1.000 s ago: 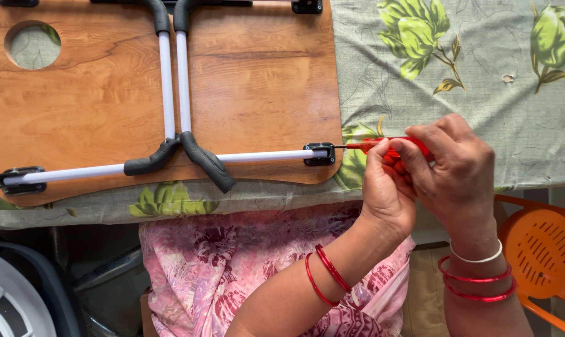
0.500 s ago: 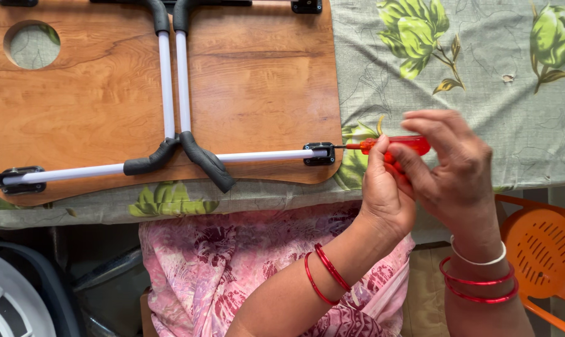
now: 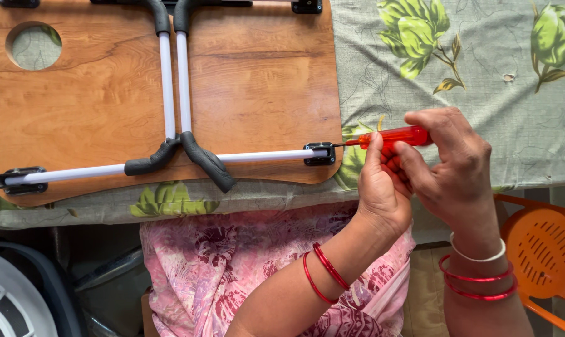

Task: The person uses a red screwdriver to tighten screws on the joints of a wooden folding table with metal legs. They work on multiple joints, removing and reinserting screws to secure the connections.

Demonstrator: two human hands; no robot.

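Observation:
A wooden folding tray table [image 3: 257,81] lies upside down on a leaf-patterned cloth, its white tube legs [image 3: 267,155] with black bends folded flat. A small red-handled screwdriver [image 3: 396,136] points left, its thin tip at the black hinge bracket [image 3: 320,154] on the board's near right corner. My right hand [image 3: 454,168] grips the red handle with its fingertips. My left hand [image 3: 382,187] steadies the handle from below, thumb raised against it. Red bangles ring both wrists.
The grey-green cloth with leaf prints [image 3: 457,68] covers the surface under the board. An orange plastic stool [image 3: 541,256] stands at the right below the edge. A dark and white fan-like object [image 3: 14,293] sits at the lower left. A round hole [image 3: 34,45] pierces the board's far left corner.
My right hand's fingers have shifted around the screwdriver handle, uncovering more of the red handle. The screwdriver tip stays at the bracket, and the board has not moved.

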